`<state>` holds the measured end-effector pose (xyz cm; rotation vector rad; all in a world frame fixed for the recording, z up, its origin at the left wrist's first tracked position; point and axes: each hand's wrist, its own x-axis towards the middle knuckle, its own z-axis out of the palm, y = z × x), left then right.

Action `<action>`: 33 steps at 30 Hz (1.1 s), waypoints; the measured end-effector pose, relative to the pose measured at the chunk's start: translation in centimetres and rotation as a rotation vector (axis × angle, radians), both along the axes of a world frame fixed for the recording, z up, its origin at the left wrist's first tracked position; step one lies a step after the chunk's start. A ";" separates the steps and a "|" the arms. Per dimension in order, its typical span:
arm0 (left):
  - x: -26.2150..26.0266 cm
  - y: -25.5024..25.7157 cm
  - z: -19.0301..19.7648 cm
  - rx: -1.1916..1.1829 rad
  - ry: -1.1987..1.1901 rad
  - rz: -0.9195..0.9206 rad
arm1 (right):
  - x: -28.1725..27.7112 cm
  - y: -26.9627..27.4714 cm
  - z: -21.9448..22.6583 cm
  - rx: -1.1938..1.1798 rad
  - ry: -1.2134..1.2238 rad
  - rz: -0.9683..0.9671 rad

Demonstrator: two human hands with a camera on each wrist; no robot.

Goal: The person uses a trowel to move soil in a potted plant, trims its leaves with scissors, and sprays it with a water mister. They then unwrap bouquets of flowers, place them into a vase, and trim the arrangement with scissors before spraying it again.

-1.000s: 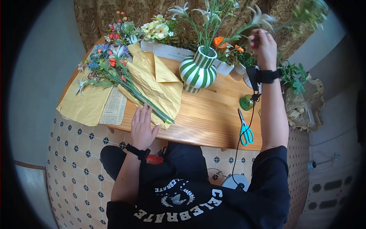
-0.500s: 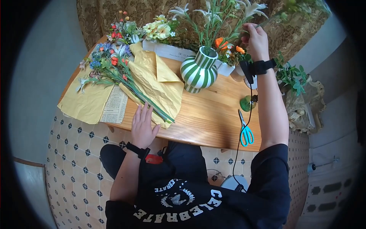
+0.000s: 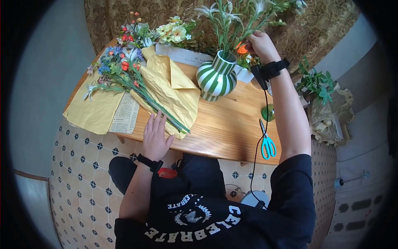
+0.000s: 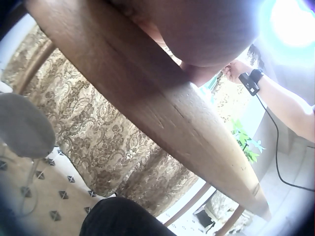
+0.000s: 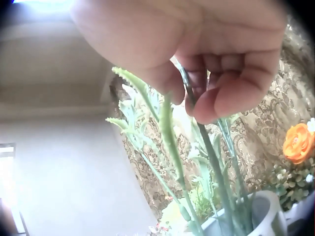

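Note:
My right hand [image 3: 262, 45] pinches a dark green flower stem [image 5: 211, 152] between thumb and fingers, above and to the right of the green-and-white striped vase [image 3: 216, 79]. In the right wrist view this stem runs down into the mouth of the vase, among other green stems. White lily-like flowers [image 3: 230, 17] stand up out of the vase. My left hand [image 3: 154, 135] lies with its fingers straight at the table's front edge, fingertips on the lower stems [image 3: 166, 116] of a loose bunch of flowers. Those stems lie on yellow wrapping paper [image 3: 184, 103].
Teal-handled scissors [image 3: 268, 145] and a small green round object [image 3: 265, 113] lie on the right of the wooden table [image 3: 226, 128]. White planters with flowers [image 3: 176, 33] line the back. A black cable [image 3: 257, 166] hangs from my right wrist. Newsprint [image 3: 124, 114] lies at left.
My right hand has come left and closer to the vase, bringing the flower stem from the far right over the vase. The left hand has stayed in place on the stems.

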<state>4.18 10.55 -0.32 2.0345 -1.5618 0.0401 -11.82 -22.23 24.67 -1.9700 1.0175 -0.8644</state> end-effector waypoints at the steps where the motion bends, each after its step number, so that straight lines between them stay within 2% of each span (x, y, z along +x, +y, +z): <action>1: 0.0 0.0 0.0 -0.001 0.000 -0.002 | 0.1 0.3 0.0 -0.003 -0.006 0.004; 6: 0.0 0.0 0.0 -0.006 0.007 -0.007 | 0.2 0.1 -0.2 -0.001 -0.017 0.004; 12: 0.0 0.0 0.2 -0.005 0.012 -0.009 | 0.8 0.3 0.0 -0.230 0.085 0.082; 18: 0.0 0.0 0.3 0.000 0.012 -0.006 | 1.3 1.6 0.4 -0.214 -0.014 0.087; 21: 0.0 0.0 0.1 0.002 0.010 -0.007 | 1.2 3.2 1.2 -0.191 -0.111 0.017; 24: 0.1 -0.1 0.0 -0.003 0.004 -0.009 | 1.4 2.7 0.8 -0.191 -0.241 0.022; 27: 0.0 0.0 0.0 -0.004 0.002 -0.009 | 0.8 1.2 1.0 -0.143 0.071 0.086; 30: 0.0 0.0 0.1 0.001 0.006 -0.006 | 1.2 1.1 0.5 -0.157 0.010 -0.005; 33: 0.0 0.0 0.1 0.002 0.010 -0.003 | 1.5 2.2 0.7 -0.191 -0.191 -0.101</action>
